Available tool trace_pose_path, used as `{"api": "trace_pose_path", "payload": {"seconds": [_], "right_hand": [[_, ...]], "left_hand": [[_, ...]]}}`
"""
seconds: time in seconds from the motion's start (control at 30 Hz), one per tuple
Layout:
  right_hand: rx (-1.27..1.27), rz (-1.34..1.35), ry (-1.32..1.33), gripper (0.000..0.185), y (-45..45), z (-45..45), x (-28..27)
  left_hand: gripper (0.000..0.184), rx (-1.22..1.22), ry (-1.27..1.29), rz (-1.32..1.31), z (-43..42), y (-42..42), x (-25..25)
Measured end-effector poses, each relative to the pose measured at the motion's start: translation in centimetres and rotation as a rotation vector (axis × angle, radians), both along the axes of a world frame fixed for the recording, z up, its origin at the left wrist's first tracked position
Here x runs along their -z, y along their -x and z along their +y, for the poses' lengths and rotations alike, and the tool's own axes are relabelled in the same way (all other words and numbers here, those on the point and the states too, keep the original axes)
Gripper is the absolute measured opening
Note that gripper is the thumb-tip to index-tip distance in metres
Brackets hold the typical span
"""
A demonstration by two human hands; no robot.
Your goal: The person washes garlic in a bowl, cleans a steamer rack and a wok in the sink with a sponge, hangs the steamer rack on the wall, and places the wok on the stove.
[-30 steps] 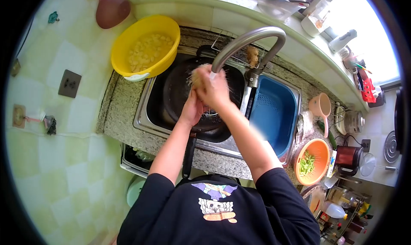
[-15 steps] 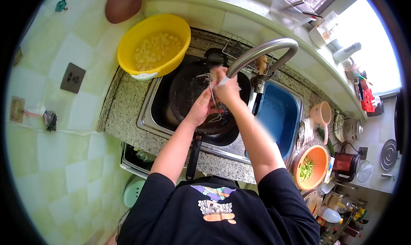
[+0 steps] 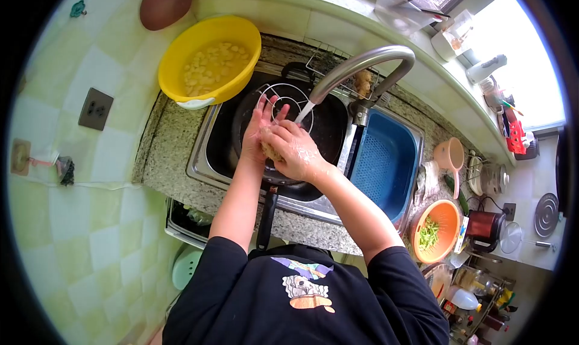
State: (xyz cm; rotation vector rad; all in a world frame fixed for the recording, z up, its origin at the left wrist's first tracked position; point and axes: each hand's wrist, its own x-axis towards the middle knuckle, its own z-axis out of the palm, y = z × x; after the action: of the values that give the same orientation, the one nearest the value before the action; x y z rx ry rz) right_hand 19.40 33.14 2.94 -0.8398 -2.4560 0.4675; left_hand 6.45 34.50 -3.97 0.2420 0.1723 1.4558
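Head view: The person is standing at the surface (image 3: 158,146), both bare forearms reaching over the sink (image 3: 202,164).
Faucet (image 3: 347,69): It is arching over the sink, and water is running from its spout close to the right hand.
Left hand (image 3: 254,134): It is lying left of the faucet's spout, fingers spreading away from the person in front of the rack; I cannot tell whether it is gripping the wire.
Right hand (image 3: 292,147): It is working nearer the person than the faucet's spout, fingers curling over the scrubber and pressing it toward the left palm; wet streaks are showing on its back.
Tan scrubber (image 3: 271,152): It is sitting between the two hands, left of the faucet, mostly covered.
Wire rack (image 3: 295,87): Its round rings are showing just left of the faucet's spout, beyond the hands.
Frying pan (image 3: 319,143): It is lying in the sink below the faucet's spout, its black handle (image 3: 267,218) pointing toward the person.
Yellow basin (image 3: 232,31): It is standing left of the faucet, holding pale pieces (image 3: 208,67) in liquid.
Blue basket (image 3: 380,170): It is resting in the sink's other bowl, right of the faucet.
Orange basket (image 3: 451,221): It is standing well right of the faucet, holding green shreds (image 3: 429,233).
Pink dipper (image 3: 447,154): It is resting on the surface, right of the faucet.
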Motion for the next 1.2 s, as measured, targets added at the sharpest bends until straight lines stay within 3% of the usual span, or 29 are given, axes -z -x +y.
{"api": "trace_pose_path", "payload": {"seconds": [0.07,0.2,0.27,0.4,0.47,0.5,0.53,0.57,0.63,0.73,0.87,0.93,1.0,1.13,1.17,1.2], "right_hand": [[-0.023,-0.027,0.002,0.055,-1.2,-0.1,0.3],[0.063,-0.074,0.062,0.055,-4.9,1.3,1.3],[0.239,0.041,-0.016,0.051,-6.3,3.2,2.6],[0.566,0.105,-0.024,0.043,-3.9,6.3,1.4],[0.561,0.121,0.254,0.040,-1.2,6.1,0.2],[0.434,0.084,0.077,0.037,-0.4,5.3,1.1],[0.258,0.104,0.014,0.038,-0.1,4.5,1.5],[0.261,0.114,-0.030,0.041,0.1,3.1,1.8],[0.200,0.126,-0.032,0.046,-0.2,1.6,1.7],[0.209,0.061,0.066,0.051,-2.8,1.8,1.7],[0.406,-0.038,0.027,0.039,-2.5,3.9,0.7],[0.518,0.233,0.407,0.045,-2.1,5.8,1.1],[0.511,0.825,0.859,0.043,-2.4,6.4,1.9],[0.327,0.331,0.727,0.046,-4.2,4.1,0.6],[0.281,0.418,0.908,0.049,-4.7,3.7,1.1],[0.227,0.686,1.016,0.049,-5.3,2.9,0.9]], "left_hand": [[0.050,-0.059,-0.029,0.283,0.6,0.9,2.2],[0.049,-0.028,-0.027,0.172,-0.3,1.7,2.2],[0.051,-0.016,0.000,0.008,-1.2,1.6,1.1],[0.040,0.222,0.094,-0.057,-2.7,-0.6,1.0],[0.040,0.329,0.057,0.043,-2.8,-2.3,1.1],[0.041,0.483,-0.145,-0.168,-1.2,-1.8,5.8],[0.042,0.467,-0.175,-0.192,-0.6,-1.5,7.0],[0.044,0.451,-0.205,-0.216,0.0,-1.2,8.1],[0.045,0.081,0.098,0.112,-2.4,-0.5,1.6],[0.045,0.143,0.064,0.127,-3.0,-0.4,1.3],[0.045,0.220,0.036,0.104,-2.9,-1.9,-0.7],[0.046,0.225,0.011,0.148,-2.2,-1.8,-1.0],[0.046,0.179,0.003,0.239,-1.9,-1.2,-1.3],[0.045,0.153,0.056,0.265,-1.9,-0.5,-0.6],[0.044,0.126,0.030,0.286,-1.8,-0.5,-0.3],[0.044,0.128,0.034,0.258,-1.8,-0.4,-0.3]]}}
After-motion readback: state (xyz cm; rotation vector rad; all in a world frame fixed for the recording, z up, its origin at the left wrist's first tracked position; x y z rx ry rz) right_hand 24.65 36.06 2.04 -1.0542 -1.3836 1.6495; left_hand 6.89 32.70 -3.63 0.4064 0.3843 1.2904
